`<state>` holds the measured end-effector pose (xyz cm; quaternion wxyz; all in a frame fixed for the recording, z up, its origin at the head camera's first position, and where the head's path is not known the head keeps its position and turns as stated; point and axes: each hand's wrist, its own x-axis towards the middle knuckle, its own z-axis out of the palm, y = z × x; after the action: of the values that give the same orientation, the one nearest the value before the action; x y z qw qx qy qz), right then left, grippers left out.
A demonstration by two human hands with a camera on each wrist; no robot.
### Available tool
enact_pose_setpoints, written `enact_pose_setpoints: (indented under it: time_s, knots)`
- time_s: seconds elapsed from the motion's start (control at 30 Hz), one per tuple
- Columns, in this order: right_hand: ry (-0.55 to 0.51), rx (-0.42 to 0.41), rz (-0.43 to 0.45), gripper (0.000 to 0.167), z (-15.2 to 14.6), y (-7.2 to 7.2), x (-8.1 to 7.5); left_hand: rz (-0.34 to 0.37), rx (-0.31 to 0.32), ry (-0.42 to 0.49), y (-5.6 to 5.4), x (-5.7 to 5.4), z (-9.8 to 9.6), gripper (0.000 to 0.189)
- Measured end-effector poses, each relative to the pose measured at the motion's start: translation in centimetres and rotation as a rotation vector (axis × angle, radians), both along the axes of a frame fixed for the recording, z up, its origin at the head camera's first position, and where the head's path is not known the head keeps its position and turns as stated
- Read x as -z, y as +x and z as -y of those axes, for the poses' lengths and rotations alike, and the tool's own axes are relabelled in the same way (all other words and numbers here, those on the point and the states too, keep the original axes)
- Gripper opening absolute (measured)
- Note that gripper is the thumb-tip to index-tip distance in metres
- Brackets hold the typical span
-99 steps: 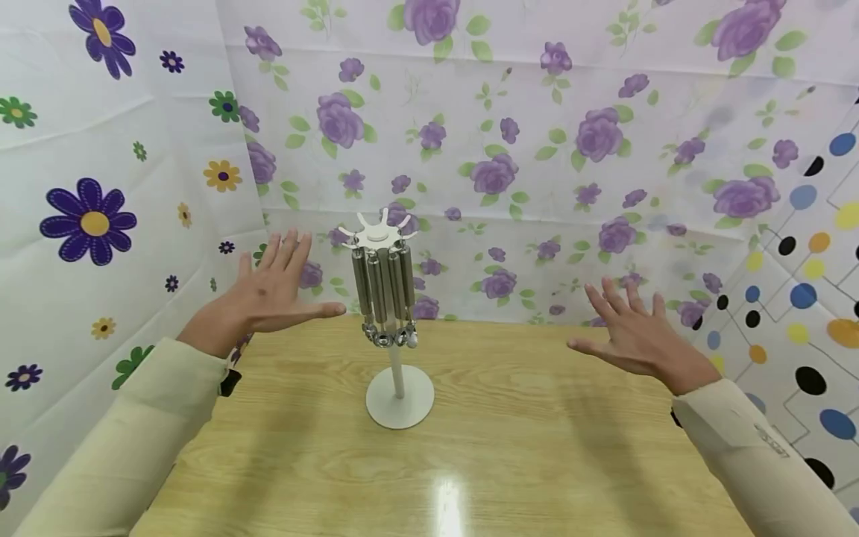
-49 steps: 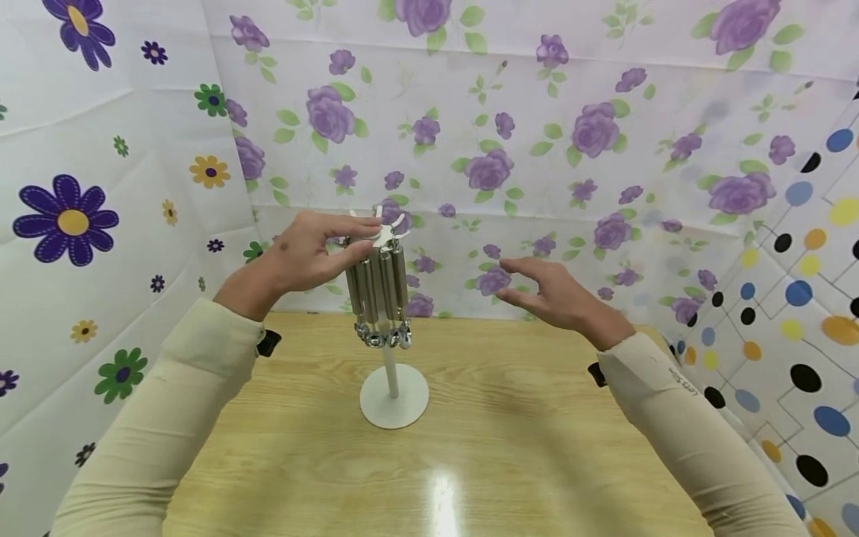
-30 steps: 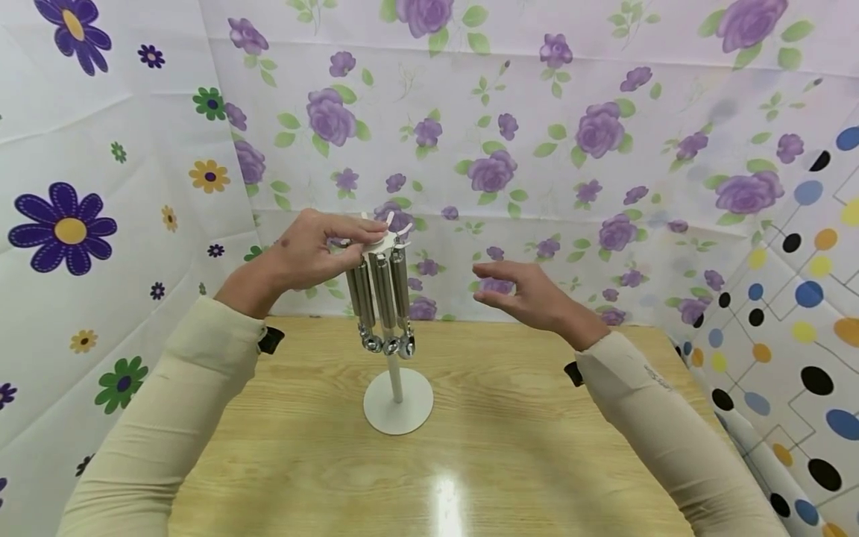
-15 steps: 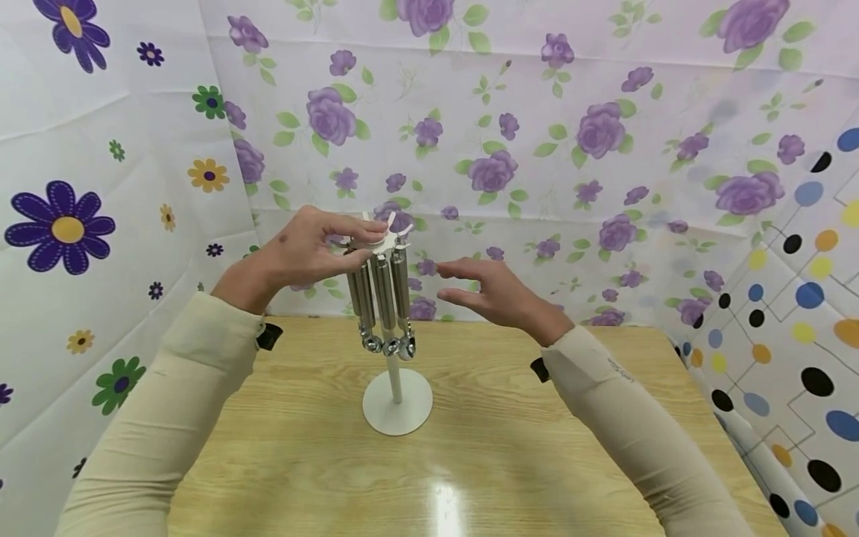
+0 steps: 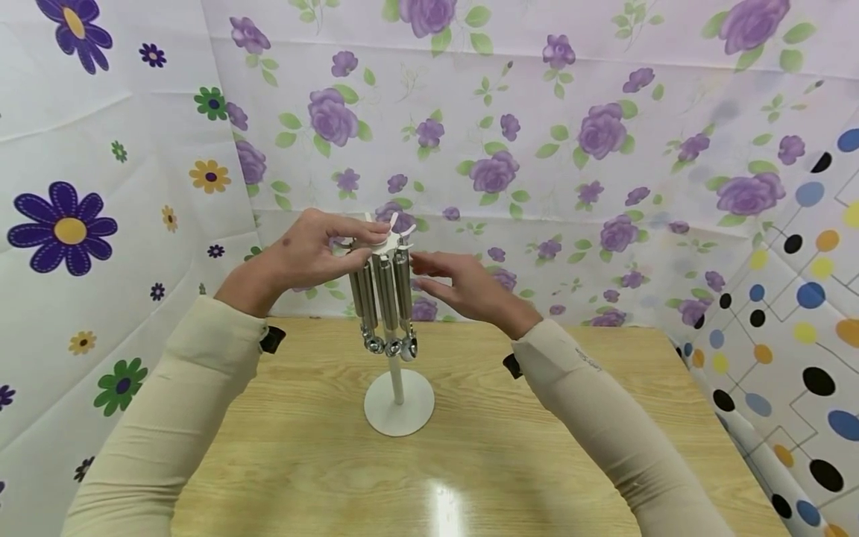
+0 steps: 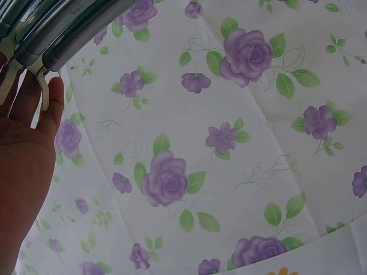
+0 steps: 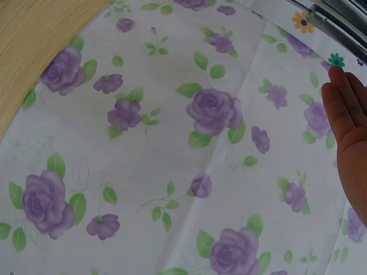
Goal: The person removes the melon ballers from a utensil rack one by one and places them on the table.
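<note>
A white utensil stand (image 5: 400,418) has a round base, a thin post and a ring of hooks on top. Several shiny metal utensils (image 5: 385,294) with thick handles hang from it, their small rounded ends lowest. My left hand (image 5: 305,252) holds the stand's top, fingers over the hub and thumb at its near side. In the left wrist view the hand (image 6: 23,166) lies by the hooks and handles. Just right of the handles, my right hand (image 5: 473,287) reaches in with fingers extended, thumb apart. The right wrist view shows straight fingers (image 7: 344,109) below a metal handle (image 7: 338,31).
The stand is on a light wooden table (image 5: 523,418). A purple rose-patterned cloth (image 5: 537,186) hangs behind it. Flower-print cloth (image 5: 134,261) borders the left, and dotted cloth (image 5: 792,343) the right.
From raised and spread, my left hand came onto the stand's top. The hanging utensils turned somewhat. My right hand moved steadily left until its fingertips came up beside the handles.
</note>
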<state>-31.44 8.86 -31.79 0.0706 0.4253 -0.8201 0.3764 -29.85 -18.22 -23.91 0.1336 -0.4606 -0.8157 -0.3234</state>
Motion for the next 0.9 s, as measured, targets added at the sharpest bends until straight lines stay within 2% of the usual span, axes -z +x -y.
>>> enact_pose_setpoints:
  time_s: [0.4,0.67,0.9]
  knots:
    - [-0.086,-0.025,0.061,0.044,1.2,0.0,-0.1,0.017,0.014,0.004,-0.1,0.0,0.1,0.024]
    - [-0.094,0.009,0.073,0.039,1.8,0.3,-0.4,0.031,0.024,0.006,0.0,-0.1,0.0,0.025]
    - [-0.109,0.027,0.098,0.038,1.7,0.5,-0.5,0.038,0.01,0.008,0.1,0.0,0.1,0.025]
